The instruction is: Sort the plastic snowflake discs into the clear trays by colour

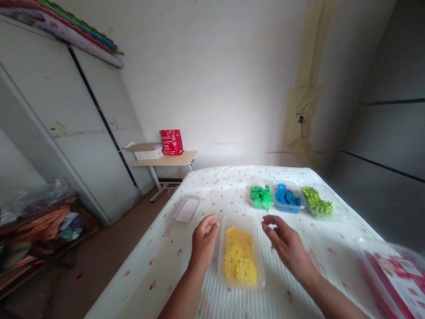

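A clear plastic box (260,270) holding yellow notched disc pieces (241,257) stands right in front of me on the table. My left hand (205,235) hovers just off the box's left side, its fingers loosely curved with nothing seen in them. On the other side, my right hand (282,237) is a little apart from the box, thumb and fingers curved with a gap between them. Whether a lid covers the yellow pieces I cannot tell.
Farther back stand clear boxes of green pieces (262,196), blue pieces (287,197) and yellow-green pieces (317,200). A shallow clear tray or lid (187,209) lies at left. At the right edge is a clear package with pink contents (392,279). Behind, a side table (182,158) bears a red bag (171,142).
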Action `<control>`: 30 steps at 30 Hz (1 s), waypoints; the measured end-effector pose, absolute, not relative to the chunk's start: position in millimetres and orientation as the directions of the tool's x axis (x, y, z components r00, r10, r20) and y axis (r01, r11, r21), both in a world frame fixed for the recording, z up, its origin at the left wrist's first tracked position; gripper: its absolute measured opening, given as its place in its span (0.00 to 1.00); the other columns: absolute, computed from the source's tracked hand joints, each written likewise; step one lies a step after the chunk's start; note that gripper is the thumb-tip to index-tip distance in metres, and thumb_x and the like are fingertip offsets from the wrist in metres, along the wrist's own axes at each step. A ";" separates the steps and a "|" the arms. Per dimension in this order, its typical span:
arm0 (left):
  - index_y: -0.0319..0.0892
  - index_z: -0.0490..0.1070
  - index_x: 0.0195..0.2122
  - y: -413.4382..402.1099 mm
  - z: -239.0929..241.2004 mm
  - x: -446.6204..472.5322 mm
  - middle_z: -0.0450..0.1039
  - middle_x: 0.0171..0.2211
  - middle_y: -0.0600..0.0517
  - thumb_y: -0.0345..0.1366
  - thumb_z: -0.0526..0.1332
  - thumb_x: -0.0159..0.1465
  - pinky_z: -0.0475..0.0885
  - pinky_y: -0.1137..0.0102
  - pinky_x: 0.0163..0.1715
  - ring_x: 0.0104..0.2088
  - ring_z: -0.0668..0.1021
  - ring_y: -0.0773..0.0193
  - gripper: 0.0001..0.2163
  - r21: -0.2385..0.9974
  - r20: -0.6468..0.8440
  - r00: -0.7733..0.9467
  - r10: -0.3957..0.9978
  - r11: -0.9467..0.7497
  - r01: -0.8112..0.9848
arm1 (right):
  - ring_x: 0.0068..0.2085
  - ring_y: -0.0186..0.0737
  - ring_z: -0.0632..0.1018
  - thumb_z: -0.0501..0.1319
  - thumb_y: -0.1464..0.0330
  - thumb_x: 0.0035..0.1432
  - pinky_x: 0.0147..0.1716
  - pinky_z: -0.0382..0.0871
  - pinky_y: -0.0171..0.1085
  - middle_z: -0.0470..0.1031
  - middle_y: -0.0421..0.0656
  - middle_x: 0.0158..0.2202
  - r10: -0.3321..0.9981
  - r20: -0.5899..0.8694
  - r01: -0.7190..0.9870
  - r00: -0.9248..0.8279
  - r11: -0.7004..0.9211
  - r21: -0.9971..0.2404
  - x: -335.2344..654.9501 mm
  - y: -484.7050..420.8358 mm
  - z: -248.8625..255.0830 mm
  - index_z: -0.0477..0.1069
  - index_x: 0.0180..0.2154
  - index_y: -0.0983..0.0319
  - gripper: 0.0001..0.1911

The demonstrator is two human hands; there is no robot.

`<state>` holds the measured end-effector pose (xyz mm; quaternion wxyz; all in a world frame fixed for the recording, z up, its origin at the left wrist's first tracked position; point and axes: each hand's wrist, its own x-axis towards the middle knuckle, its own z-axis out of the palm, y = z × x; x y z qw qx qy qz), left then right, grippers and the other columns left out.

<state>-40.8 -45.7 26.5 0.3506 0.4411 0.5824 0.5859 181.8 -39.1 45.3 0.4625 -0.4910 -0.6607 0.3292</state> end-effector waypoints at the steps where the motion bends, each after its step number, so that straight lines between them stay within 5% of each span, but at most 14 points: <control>1: 0.37 0.71 0.40 -40.7 28.9 -39.7 0.74 0.40 0.43 0.42 0.59 0.53 0.71 0.70 0.33 0.38 0.76 0.59 0.17 0.994 0.071 -0.380 0.922 -0.035 0.099 | 0.21 0.31 0.67 0.54 0.54 0.53 0.19 0.62 0.32 0.72 0.43 0.30 0.969 0.232 0.281 -0.078 0.245 -0.928 178.3 -26.3 45.0 0.67 0.40 0.63 0.20; 4: 0.38 0.72 0.27 -29.3 28.6 -35.1 0.73 0.24 0.50 0.50 0.58 0.52 0.66 0.73 0.22 0.27 0.75 0.62 0.18 0.993 0.005 -0.354 0.935 0.038 0.113 | 0.16 0.27 0.63 0.53 0.51 0.50 0.14 0.53 0.31 0.71 0.43 0.28 0.993 0.072 0.104 -0.098 0.082 -0.991 166.5 2.7 40.7 0.68 0.33 0.65 0.23; 7: 0.38 0.70 0.19 -24.8 18.9 -30.0 0.68 0.16 0.54 0.51 0.59 0.51 0.65 0.73 0.24 0.24 0.73 0.63 0.18 0.992 0.036 -0.331 0.943 0.007 0.127 | 0.14 0.26 0.60 0.54 0.53 0.47 0.13 0.48 0.30 0.66 0.38 0.21 0.987 -0.002 0.018 -0.163 0.001 -1.000 156.5 12.9 34.6 0.69 0.28 0.65 0.20; 17: 0.36 0.75 0.23 -30.1 12.4 -23.3 0.76 0.22 0.49 0.43 0.58 0.52 0.68 0.70 0.32 0.30 0.76 0.58 0.14 0.997 0.061 -0.357 0.932 -0.038 0.071 | 0.13 0.26 0.57 0.55 0.54 0.47 0.14 0.47 0.30 0.55 0.31 0.10 0.974 -0.024 0.068 -0.224 -0.009 -0.998 143.6 13.9 26.4 0.64 0.20 0.62 0.18; 30: 0.38 0.73 0.19 -28.3 4.8 -25.7 0.74 0.19 0.51 0.41 0.58 0.52 0.68 0.71 0.32 0.30 0.76 0.59 0.12 0.997 0.063 -0.362 0.930 -0.046 0.055 | 0.17 0.28 0.60 0.56 0.52 0.47 0.16 0.50 0.30 0.55 0.31 0.16 0.962 -0.128 0.003 -0.240 -0.131 -0.991 140.3 3.1 30.5 0.56 0.22 0.60 0.19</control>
